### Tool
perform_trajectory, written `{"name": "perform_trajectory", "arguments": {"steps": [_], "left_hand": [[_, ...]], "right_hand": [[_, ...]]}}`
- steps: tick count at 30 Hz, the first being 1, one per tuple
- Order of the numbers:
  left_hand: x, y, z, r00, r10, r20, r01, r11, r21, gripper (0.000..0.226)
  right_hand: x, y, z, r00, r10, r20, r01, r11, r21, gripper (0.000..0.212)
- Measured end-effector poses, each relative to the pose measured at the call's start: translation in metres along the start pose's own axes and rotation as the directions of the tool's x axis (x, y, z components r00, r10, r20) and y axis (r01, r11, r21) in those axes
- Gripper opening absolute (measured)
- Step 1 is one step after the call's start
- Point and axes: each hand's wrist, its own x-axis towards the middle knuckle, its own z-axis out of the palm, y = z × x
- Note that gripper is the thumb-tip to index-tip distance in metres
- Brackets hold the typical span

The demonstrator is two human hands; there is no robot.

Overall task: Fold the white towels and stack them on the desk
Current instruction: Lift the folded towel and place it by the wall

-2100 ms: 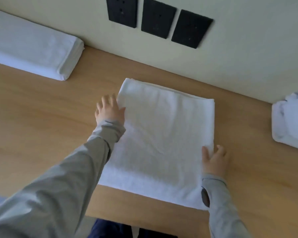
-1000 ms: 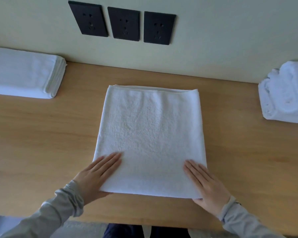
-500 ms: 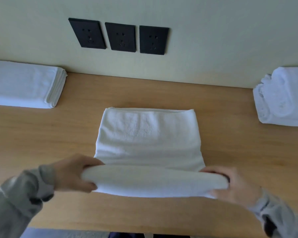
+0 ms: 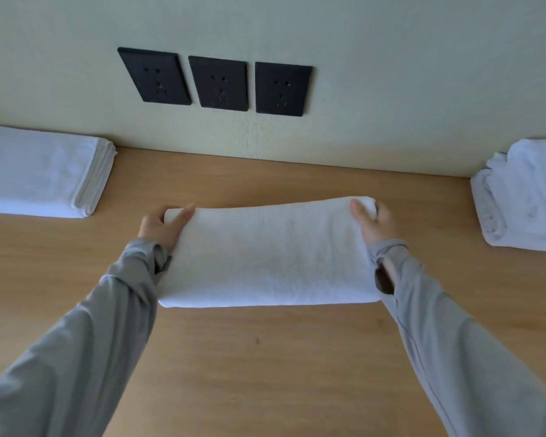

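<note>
Fingers: left hand [image 4: 161,228] and right hand [image 4: 375,225] grip the far corners of the middle towel [image 4: 265,257].
Done: folded stack [image 4: 41,171] left of it.
Remaining: rumpled pile [image 4: 524,197] right of it, probably still unfolded.

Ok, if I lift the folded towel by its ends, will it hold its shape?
Probably floppy: the towel looks like soft terry, so its middle would likely sag between the left hand and right hand. Likely light for its bulk, since thumb-and-finger grips at the corners suffice. Its nap should grip the desk, so pushing may bunch it.
</note>
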Motion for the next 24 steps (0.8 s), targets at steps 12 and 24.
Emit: {"name": "perform_trajectory", "arguments": {"steps": [12,24], "left_hand": [[0.024,0.019,-0.005,0.902,-0.28,0.328,0.328,0.94,-0.098,0.084],[0.036,-0.006,0.034,0.998,0.006,0.069,-0.032,0.924,0.381,0.053]], "right_hand": [[0.031,0.027,0.008,0.988,0.106,-0.111,-0.121,0.984,-0.132,0.031],[0.027,0.028,0.021,0.965,0.047,-0.259,-0.129,0.942,-0.31,0.044]]}}
